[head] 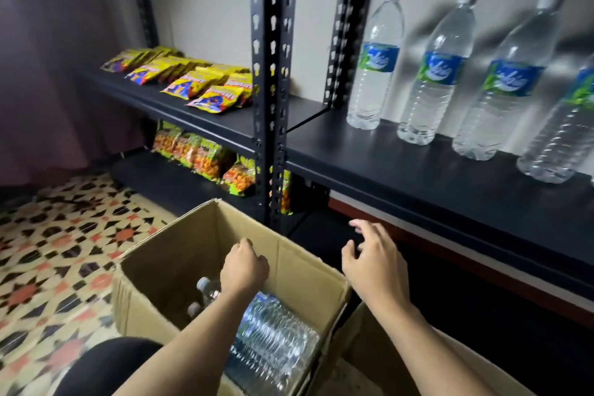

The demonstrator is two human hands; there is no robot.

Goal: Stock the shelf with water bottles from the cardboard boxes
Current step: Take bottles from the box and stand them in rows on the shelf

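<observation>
Both of the person's hands hang over the open cardboard box (180, 254), which stands on the patterned tile floor (48, 267) in front of the black metal shelf (418, 167). The left hand (244, 270) is above the box's opening with its back to the camera, its fingers loosely curled downward and grasping nothing that can be seen. The right hand (374, 254) is beside the box's far right corner, over the dark gap below the shelf board, released, with fingers spread and slightly bent. Inside the box, clear water bottles (276, 337) lie on their sides toward the right wall, partly hidden by the left forearm, and two white caps (203, 283) show near the left wall. Four more bottles with blue-and-green labels (437, 71) stand upright in a row along the back of the shelf, well apart from the hands. A second cardboard box (356, 350) sits just beside the first on the right. On the shelf unit to the left lie yellow snack packets (205, 80), with orange-and-green packets (199, 154) leaning on the level below.
</observation>
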